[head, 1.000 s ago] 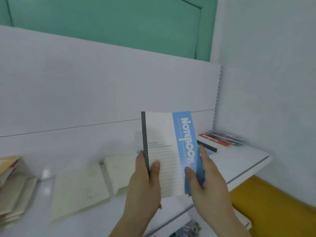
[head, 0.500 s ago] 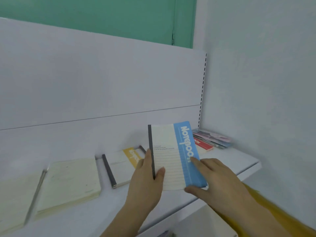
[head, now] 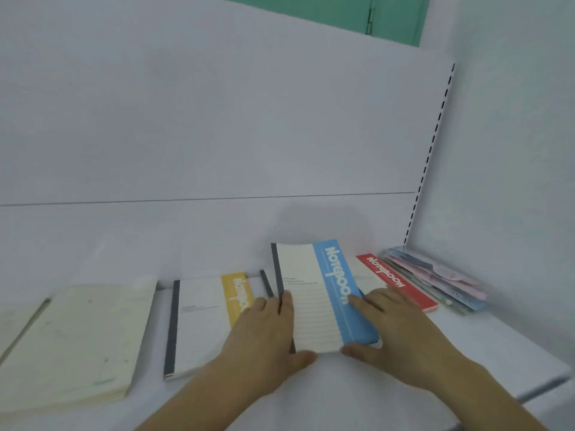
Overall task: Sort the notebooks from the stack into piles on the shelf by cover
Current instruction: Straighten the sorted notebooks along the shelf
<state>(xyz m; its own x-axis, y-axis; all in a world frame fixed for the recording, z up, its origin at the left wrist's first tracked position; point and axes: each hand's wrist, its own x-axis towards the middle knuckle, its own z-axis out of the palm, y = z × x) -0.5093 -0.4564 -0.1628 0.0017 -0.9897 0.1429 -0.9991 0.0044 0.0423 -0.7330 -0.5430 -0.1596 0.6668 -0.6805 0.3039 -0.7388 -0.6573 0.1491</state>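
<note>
A white shelf (head: 466,343) runs along a white back panel (head: 217,119) crossed by a thin horizontal seam. A slotted upright (head: 435,135) meets the pale side wall (head: 513,150). A green wall (head: 389,14) shows above.

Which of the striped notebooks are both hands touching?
The blue-striped notebook, between the yellow-striped and red-striped ones, which no hand holds.
</note>
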